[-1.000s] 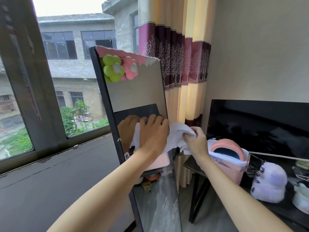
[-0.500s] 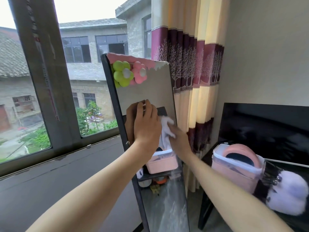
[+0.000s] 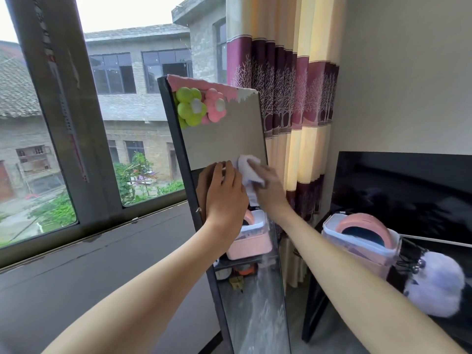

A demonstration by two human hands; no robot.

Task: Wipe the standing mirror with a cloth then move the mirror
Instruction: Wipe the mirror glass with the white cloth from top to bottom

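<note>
Window (image 3: pixel 102 129): fills left half, dark frame, grey brick buildings and green plants outside. Wall (image 3: pixel 408 72): plain, beige, upper right. Curtain (image 3: pixel 288 98): striped cream and maroon w/ tree print, hangs in corner btwn window and wall, just behind mirror's right edge. Sill (image 3: pixel 76 277): dark grey, runs below window to mirror's left edge. TV (image 3: pixel 408 192): black screen, right, on dark table (image 3: pixel 316 302). Mirror (image 3: pixel 224 139): tall, narrow, black frame, stands centre, leaning back a little, btwn sill and table; glass reflects wall, TV, box. Top edge has pink trim; green flower (image 3: pixel 190 106) and pink flower (image 3: pixel 215 106) stuck at top-left corner, touching each other. Box (image 3: pixel 357 236): pink, clear lid, on table beside TV. Plush (image 3: pixel 434 284): fluffy, pale lilac, right of box, touching it. Left hand (image 3: pixel 224 198): flat on glass at mid-height near left frame, fingers straight and together, pointing up. Right hand (image 3: pixel 268 187): fingers curled over cloth, pressing it to glass by right edge. Cloth (image 3: pixel 249 168): white, bunched, on glass, just right of left hand's fingertips.
</note>
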